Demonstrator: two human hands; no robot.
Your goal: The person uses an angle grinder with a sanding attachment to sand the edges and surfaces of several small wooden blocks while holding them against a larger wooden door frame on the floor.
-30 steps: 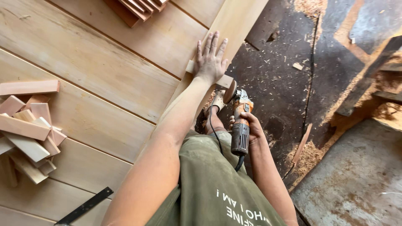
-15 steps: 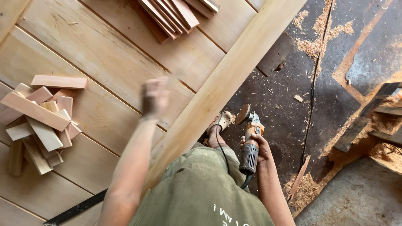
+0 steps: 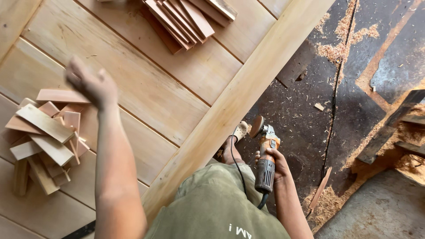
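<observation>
My right hand grips an orange and grey angle grinder with a round sanding disc, held low beside the edge of a long wooden board that borders the plank table. My left hand, blurred with fingers loosely apart, hovers empty over the table, just above a heap of short wood offcuts at the left. A black cord runs from the grinder past my leg.
A stack of thin wood slats lies at the table's far side. A dark ruler sits at the bottom edge. My sandalled foot stands on the dark floor, which carries sawdust and wood scraps at the right.
My left hand left the long board's edge and swung left across the table to above the offcut heap. The view shifted, showing more of the slats. The grinder stayed in my right hand.
</observation>
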